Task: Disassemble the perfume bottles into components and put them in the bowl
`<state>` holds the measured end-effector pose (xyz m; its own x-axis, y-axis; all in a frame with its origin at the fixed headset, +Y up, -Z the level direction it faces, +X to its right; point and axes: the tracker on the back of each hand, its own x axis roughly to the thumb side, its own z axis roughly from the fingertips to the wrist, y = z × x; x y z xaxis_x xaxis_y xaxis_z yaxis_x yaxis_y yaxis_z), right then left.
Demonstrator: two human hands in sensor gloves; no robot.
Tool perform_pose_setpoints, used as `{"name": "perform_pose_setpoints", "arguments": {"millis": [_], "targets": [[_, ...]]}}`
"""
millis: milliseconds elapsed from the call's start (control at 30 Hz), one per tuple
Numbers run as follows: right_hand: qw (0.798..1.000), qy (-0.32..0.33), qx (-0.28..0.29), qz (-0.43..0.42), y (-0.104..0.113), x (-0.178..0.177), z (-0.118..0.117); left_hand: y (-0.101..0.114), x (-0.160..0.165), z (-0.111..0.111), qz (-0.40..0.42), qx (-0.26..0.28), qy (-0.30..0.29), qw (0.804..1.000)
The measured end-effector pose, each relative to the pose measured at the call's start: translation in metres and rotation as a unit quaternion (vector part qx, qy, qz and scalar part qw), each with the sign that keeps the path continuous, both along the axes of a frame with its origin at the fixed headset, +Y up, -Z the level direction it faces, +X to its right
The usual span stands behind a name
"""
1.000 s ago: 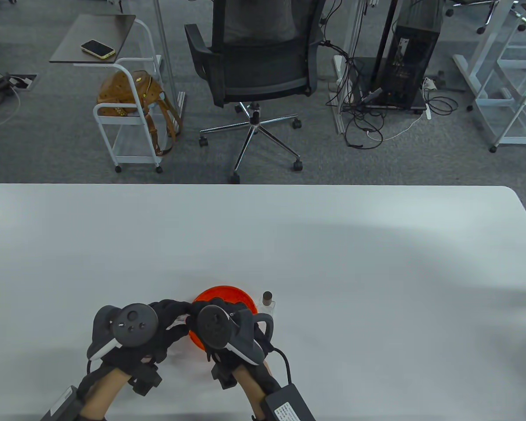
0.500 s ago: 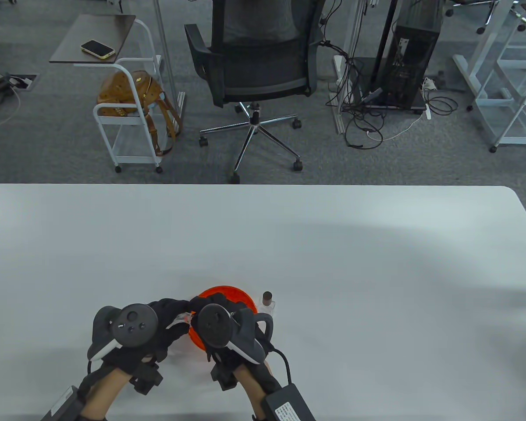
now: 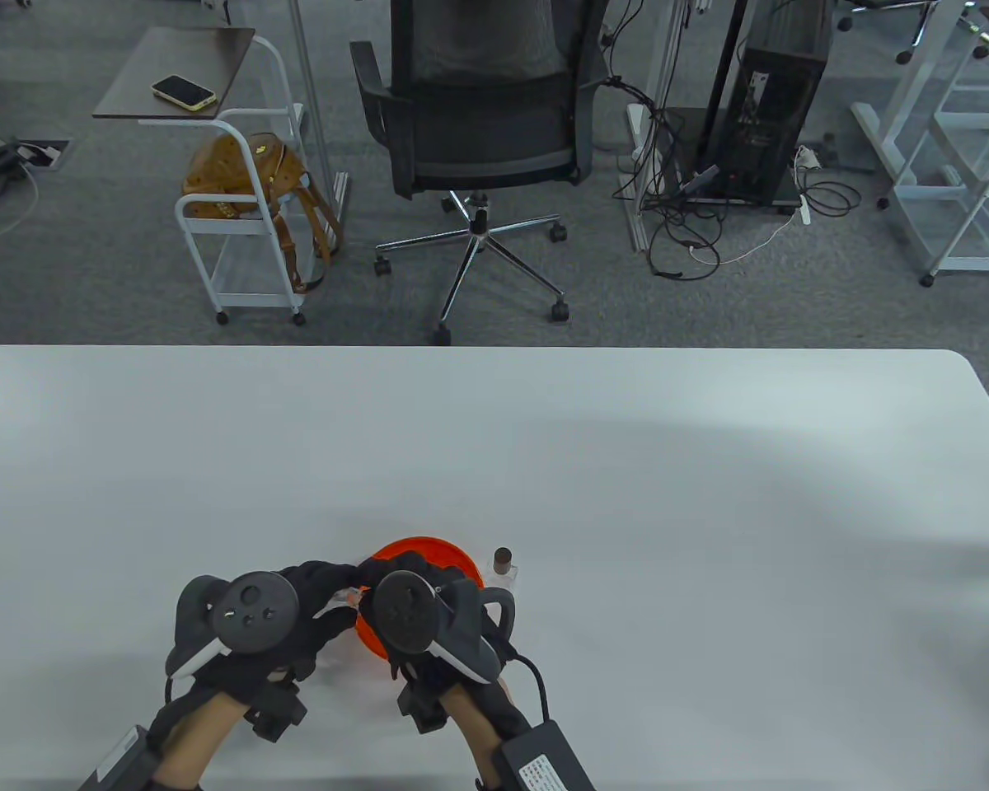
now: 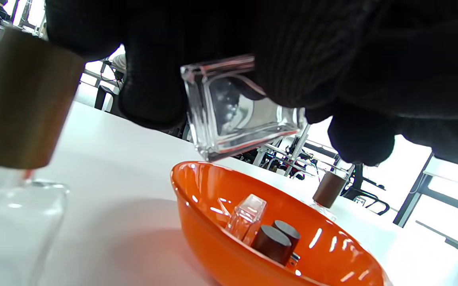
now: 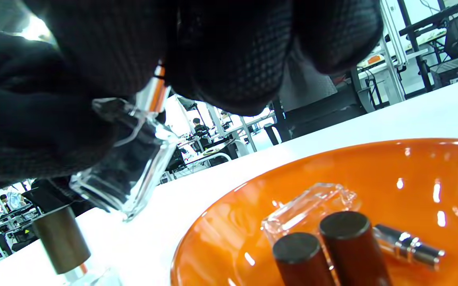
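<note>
My left hand (image 3: 336, 590) holds a clear square glass perfume bottle (image 4: 245, 115) just above the near-left rim of the orange bowl (image 3: 441, 550). My right hand (image 3: 379, 578) grips the spray top (image 5: 155, 91) on that bottle's neck, so the hands meet over the bowl. In the bowl (image 5: 221, 238) lie a clear bottle (image 5: 308, 210), two dark brown caps (image 5: 348, 242) and a silver sprayer (image 5: 408, 244). In the table view my hands hide the held bottle almost fully.
A capped perfume bottle (image 3: 503, 565) stands right of the bowl. Another capped bottle (image 4: 18, 103) stands close on the left of the bowl, hidden under my hands in the table view. An office chair (image 3: 478, 99) stands beyond the table's far edge.
Both hands stay on the bottle with hardly any shift. The office chair beyond the table has turned a little.
</note>
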<state>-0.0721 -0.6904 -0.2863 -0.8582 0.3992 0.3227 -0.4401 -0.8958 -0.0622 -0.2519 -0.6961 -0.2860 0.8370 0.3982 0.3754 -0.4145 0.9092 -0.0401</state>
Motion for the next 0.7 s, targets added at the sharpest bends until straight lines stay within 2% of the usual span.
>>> {"name": "perform_pose_setpoints", "arguments": {"millis": [100, 267, 367, 567, 700], "targets": [[1.000, -0.011, 0.025, 0.010, 0.0007, 0.0001, 0.0007, -0.0017, -0.0016, -0.0006, -0.002, -0.012, -0.005, 1.000], [1.000, -0.001, -0.001, -0.002, -0.0014, 0.0006, 0.0001, 0.0000, -0.0004, -0.0002, -0.006, 0.002, 0.002, 1.000], [1.000, -0.012, 0.025, 0.011, 0.0006, 0.0006, 0.0011, -0.0007, -0.0036, -0.0011, 0.006, -0.007, -0.002, 1.000], [1.000, -0.005, 0.000, -0.009, -0.0006, 0.0019, 0.0003, 0.0001, 0.0004, 0.0002, -0.006, 0.004, -0.002, 1.000], [1.000, -0.013, 0.020, 0.003, -0.0003, 0.0028, 0.0002, -0.0012, -0.0002, 0.0006, -0.006, -0.007, -0.009, 1.000]]}}
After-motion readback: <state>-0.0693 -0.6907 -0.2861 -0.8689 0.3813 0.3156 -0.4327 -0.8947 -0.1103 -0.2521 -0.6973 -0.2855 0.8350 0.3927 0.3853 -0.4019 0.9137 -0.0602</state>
